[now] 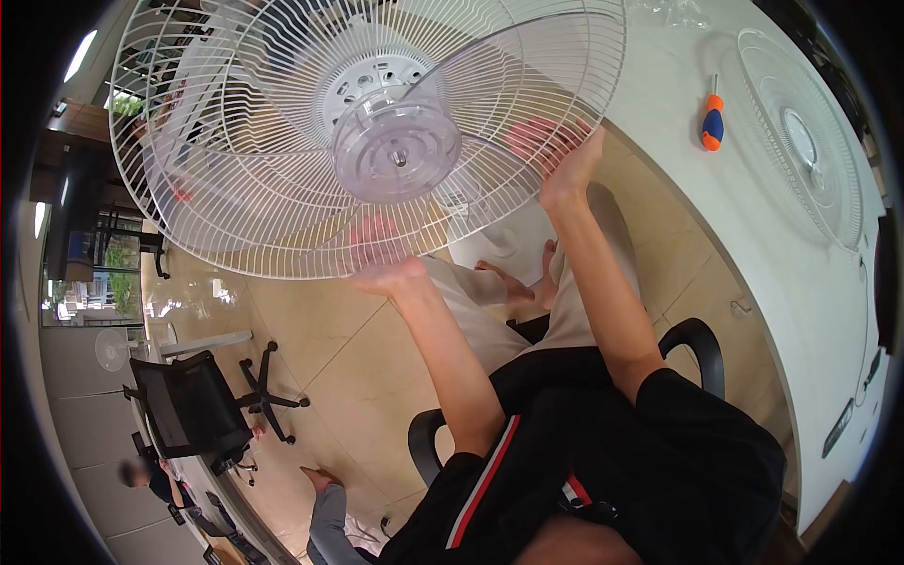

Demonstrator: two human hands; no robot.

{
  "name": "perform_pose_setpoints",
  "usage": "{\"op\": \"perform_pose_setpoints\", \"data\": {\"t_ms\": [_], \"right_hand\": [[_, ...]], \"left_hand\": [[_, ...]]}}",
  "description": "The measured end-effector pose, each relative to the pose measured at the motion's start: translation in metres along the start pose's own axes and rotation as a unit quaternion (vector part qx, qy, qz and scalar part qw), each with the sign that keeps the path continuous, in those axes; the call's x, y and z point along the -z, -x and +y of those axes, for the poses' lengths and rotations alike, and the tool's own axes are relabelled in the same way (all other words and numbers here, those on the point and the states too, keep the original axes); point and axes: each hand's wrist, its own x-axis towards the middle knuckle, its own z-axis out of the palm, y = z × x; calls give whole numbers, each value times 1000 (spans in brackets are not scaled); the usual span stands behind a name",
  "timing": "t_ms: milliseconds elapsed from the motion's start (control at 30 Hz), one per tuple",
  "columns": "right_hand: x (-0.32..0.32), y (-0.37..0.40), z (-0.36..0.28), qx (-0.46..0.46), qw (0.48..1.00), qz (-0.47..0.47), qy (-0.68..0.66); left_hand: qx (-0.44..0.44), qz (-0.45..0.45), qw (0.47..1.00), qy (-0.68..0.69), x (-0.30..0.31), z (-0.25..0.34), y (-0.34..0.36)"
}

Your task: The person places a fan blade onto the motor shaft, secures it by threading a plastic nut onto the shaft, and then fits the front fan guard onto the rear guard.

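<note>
As the left hand [394, 277] grips its rim [282, 277] at six o'clock and the right hand [573, 171] at four, the white wire fan guard [297, 226], toward eleven, looks light but springy, best held there, off the brittle-looking clear blades [513, 71].

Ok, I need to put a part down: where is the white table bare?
The white table is bare between the fan and screwdriver, and along its curved edge from the screwdriver down toward the dark device. Crowded: around the loose grille at the right.
</note>
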Motion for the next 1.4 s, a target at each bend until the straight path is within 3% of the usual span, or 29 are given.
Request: {"op": "perform_pose_setpoints", "data": {"t_ms": [100,300,433,600,700,900,1000,1067,1167,1233,1300,1400], "right_hand": [[4,-1,5,12,1000,-9,-28],[2,7,9,40,997,-9,-64],[4,6,11,47,996,-22,-77],[7,2,18,46,996,-31,-64],[3,8,12,39,998,-30,-51],[1,25,-1,15,999,-46,-22],[5,34,-7,11,997,-79,0],[14,36,-10,6,995,-102,23],[43,19,-11,80,993,-49,70],[50,25,-36,170,979,-18,114],[46,40,-76,289,947,-25,136],[34,62,-129,421,893,-69,144]], "left_hand": [[61,32,998,-3,0,1,-7],[46,4,999,14,-4,-1,-10],[-24,-50,998,2,-10,-3,2],[60,-35,995,72,3,-10,-27],[71,-14,997,39,-2,-3,-19],[51,-57,997,33,21,0,-20],[75,-122,988,63,28,7,-19],[44,-136,988,65,43,6,-25],[44,-146,988,11,62,-4,-19],[13,-206,978,-19,69,-2,-14],[129,-73,989,-13,96,-23,-30],[218,-124,963,-94,133,-63,3]]}}
